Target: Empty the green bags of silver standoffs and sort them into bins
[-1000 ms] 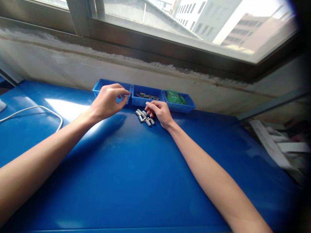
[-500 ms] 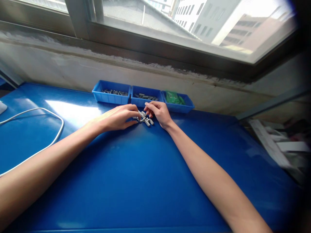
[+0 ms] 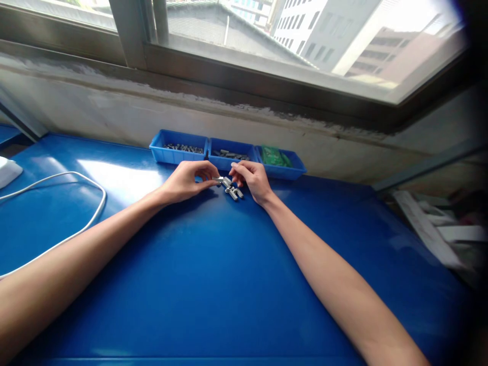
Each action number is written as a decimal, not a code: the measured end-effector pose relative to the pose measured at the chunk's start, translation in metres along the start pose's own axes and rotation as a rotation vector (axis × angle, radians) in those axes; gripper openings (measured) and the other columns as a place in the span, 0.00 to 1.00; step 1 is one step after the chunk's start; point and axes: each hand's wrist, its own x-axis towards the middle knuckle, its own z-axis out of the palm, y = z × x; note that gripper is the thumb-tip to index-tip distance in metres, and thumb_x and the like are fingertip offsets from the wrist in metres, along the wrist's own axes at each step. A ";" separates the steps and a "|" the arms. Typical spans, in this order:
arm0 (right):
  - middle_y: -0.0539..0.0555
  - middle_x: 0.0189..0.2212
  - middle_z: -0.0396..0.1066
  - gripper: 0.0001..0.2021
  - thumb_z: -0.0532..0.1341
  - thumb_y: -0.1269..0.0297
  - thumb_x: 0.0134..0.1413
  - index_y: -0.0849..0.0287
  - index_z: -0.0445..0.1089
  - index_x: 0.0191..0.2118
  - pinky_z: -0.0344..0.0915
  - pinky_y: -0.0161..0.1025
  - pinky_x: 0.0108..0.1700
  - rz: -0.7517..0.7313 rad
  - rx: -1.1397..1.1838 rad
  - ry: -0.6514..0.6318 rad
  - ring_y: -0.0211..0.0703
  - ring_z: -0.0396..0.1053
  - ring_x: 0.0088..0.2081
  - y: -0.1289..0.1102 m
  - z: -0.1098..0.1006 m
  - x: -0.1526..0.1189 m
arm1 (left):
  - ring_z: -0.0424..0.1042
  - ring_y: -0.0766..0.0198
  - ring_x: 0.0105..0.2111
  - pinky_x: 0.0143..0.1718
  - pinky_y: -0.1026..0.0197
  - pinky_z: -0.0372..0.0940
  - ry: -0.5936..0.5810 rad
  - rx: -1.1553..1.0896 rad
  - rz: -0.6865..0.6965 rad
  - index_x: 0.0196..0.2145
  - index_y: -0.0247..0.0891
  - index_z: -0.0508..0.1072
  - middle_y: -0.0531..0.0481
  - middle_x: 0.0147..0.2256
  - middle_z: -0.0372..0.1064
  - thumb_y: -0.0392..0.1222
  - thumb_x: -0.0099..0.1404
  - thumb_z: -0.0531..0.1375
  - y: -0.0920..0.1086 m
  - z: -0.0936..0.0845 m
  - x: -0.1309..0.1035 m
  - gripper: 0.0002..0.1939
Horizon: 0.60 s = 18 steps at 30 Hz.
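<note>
One small silvery metal piece (image 3: 218, 179) is near the centre of the frame, pinched between the thumb and fingers of the left hand (image 3: 190, 180). Its near end is covered by the fingertips. Just to its right, a loose cluster of metal parts (image 3: 232, 190) lies on the blue table (image 3: 213, 284), some pieces touching. The right hand (image 3: 254, 182) is at the right side of the cluster, fingers curled and thumb near the index finger; whether it grips anything cannot be told.

Behind the hands, three blue bins stand in a row: the left bin (image 3: 162, 154) contains small metallic items, the middle bin (image 3: 224, 163) contains greyish metal pieces, and the right bin (image 3: 284, 173) contains green packets (image 3: 272, 155). A white cable (image 3: 91, 218) curves across the left of the frame. A wall (image 3: 125, 109) and a window (image 3: 244, 30) occupy the upper part.
</note>
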 end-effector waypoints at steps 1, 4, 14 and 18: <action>0.50 0.19 0.70 0.19 0.66 0.47 0.53 0.60 0.74 0.25 0.58 0.33 0.22 -0.001 0.003 0.000 0.33 0.62 0.19 0.000 0.000 0.000 | 0.73 0.64 0.33 0.39 0.61 0.70 0.054 -0.071 -0.018 0.38 0.34 0.76 0.46 0.36 0.76 0.48 0.62 0.68 -0.001 0.001 0.000 0.14; 0.49 0.19 0.70 0.17 0.66 0.50 0.54 0.60 0.74 0.26 0.57 0.33 0.22 -0.007 0.008 -0.007 0.33 0.62 0.19 0.001 0.000 0.000 | 0.73 0.64 0.32 0.38 0.61 0.71 0.167 -0.189 -0.044 0.36 0.33 0.76 0.47 0.34 0.76 0.50 0.54 0.73 -0.003 0.003 0.000 0.20; 0.50 0.27 0.76 0.14 0.68 0.53 0.52 0.59 0.77 0.37 0.64 0.33 0.28 -0.054 -0.045 -0.106 0.35 0.67 0.24 -0.020 0.004 -0.005 | 0.78 0.58 0.33 0.38 0.59 0.74 0.259 -0.269 -0.192 0.33 0.34 0.78 0.44 0.33 0.80 0.60 0.50 0.74 -0.002 0.002 -0.002 0.25; 0.52 0.29 0.78 0.14 0.69 0.53 0.54 0.60 0.77 0.36 0.65 0.32 0.27 -0.017 -0.009 -0.187 0.34 0.67 0.24 -0.027 0.008 -0.005 | 0.79 0.58 0.32 0.37 0.59 0.74 0.257 -0.289 -0.190 0.32 0.34 0.78 0.45 0.32 0.80 0.59 0.48 0.75 -0.002 0.003 -0.002 0.25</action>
